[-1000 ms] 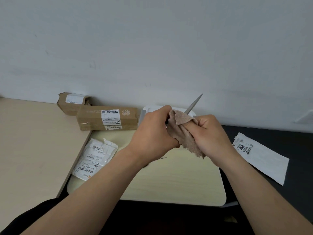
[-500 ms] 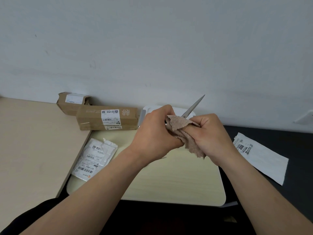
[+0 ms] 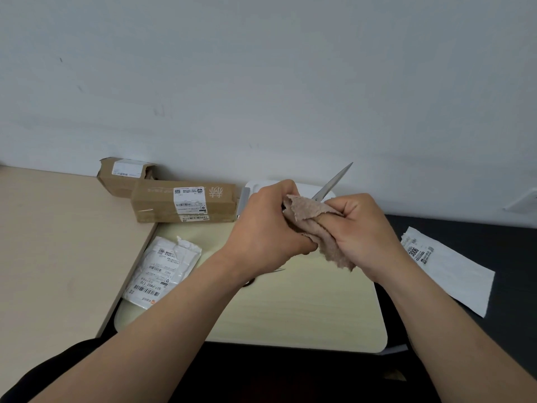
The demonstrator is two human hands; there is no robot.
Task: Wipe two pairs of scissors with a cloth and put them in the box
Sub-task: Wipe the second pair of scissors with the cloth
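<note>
One pair of scissors (image 3: 334, 184) pokes its blade tip up and away past the fingertips, its middle wrapped in the brown cloth (image 3: 316, 225). The right hand (image 3: 366, 228) curls its fingers tight, pinching the cloth around the blade, while the left hand (image 3: 267, 228) curls its fingers round the hidden handle end. Just behind the knuckles sits the white box (image 3: 252, 189).

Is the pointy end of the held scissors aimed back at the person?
No, the scissors point up and away toward the wall, their tip sticking out above the cloth in the right hand.
</note>
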